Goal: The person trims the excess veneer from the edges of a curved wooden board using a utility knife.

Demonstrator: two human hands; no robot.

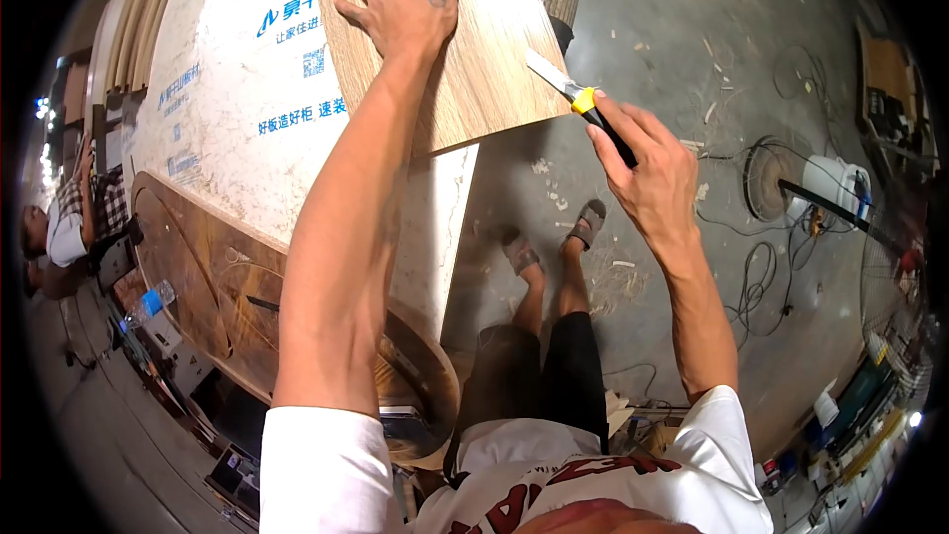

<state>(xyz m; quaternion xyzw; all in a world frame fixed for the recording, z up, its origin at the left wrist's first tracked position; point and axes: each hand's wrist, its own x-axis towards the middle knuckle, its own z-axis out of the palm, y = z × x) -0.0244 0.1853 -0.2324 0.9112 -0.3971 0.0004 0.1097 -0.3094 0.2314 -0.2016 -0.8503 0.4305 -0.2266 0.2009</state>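
Note:
A wood-grain board [484,49] lies on top of a large pale printed sheet [237,69], its right end sticking out past the sheet's edge. My left hand [407,5] rests flat on the board with its fingers spread. In my right hand [652,163] is a utility knife [605,124] with a black and yellow handle. The knife's blade [546,69] points up and left, at the board's right edge near its near corner. Whether the blade touches the edge or is just above it, I cannot tell.
A brown oval tabletop [208,267] stands left of my body, with a water bottle [148,305] beyond it. Wood shavings and cables [756,287] lie on the grey floor [682,336]. A white bucket [835,188] stands at right. Another person [74,213] is at far left.

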